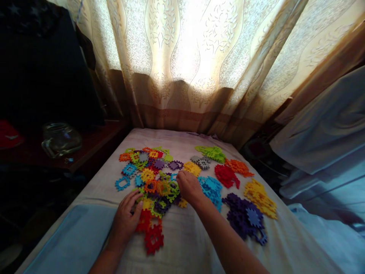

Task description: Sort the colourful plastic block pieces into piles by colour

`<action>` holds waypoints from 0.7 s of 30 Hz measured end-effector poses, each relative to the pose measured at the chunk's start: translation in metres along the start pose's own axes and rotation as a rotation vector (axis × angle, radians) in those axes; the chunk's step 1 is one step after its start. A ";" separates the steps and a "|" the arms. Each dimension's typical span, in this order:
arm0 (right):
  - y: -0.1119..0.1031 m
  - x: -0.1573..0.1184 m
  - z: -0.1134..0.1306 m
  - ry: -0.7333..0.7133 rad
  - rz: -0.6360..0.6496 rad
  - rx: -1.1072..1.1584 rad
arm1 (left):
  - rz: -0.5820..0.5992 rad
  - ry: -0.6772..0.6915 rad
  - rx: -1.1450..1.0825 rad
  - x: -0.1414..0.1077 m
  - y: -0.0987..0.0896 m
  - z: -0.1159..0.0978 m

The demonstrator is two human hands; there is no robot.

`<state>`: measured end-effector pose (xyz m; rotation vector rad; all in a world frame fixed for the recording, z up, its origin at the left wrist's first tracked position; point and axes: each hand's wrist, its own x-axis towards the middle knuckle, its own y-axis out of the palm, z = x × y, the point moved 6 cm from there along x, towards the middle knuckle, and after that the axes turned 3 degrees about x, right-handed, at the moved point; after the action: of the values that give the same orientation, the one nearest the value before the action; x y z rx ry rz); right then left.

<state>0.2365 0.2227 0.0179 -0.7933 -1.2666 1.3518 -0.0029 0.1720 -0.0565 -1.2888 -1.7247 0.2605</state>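
A mixed heap of plastic gear-edged building tiles (148, 175) in many colours lies mid-bed. My left hand (127, 215) rests at the heap's near left edge, thumb and fingers apart, fingertips touching the tiles. Red tiles (154, 238) lie beside it, towards me. Over the heap's right side, my right hand (189, 186) has its fingers closed in a pinch. A light blue tile (173, 177) shows right at its fingertips; whether it is gripped is hidden. Close by the right hand are a yellow pile (192, 168) and a blue pile (211, 189).
Single-colour piles stand to the right: green (212, 153), grey (202, 162), red (226, 175), orange (238, 167), yellow (261, 198) and purple (242, 217). A light blue cloth (74, 239) covers the near left. A glass jar (61, 139) sits on a dark table; curtains (185, 95) hang behind.
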 end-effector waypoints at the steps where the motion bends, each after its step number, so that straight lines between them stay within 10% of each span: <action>1: -0.001 -0.004 0.003 -0.016 -0.016 0.059 | -0.006 0.017 0.011 0.000 -0.001 -0.002; 10: 0.022 -0.034 0.027 -0.094 -0.082 0.204 | 0.105 0.324 0.156 -0.006 -0.004 -0.047; 21: 0.023 -0.048 0.035 -0.105 -0.293 0.488 | 0.152 0.285 0.120 -0.005 0.003 -0.037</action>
<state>0.2081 0.1708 -0.0055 -0.1920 -1.0208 1.3917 0.0274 0.1564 -0.0418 -1.3024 -1.3545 0.2507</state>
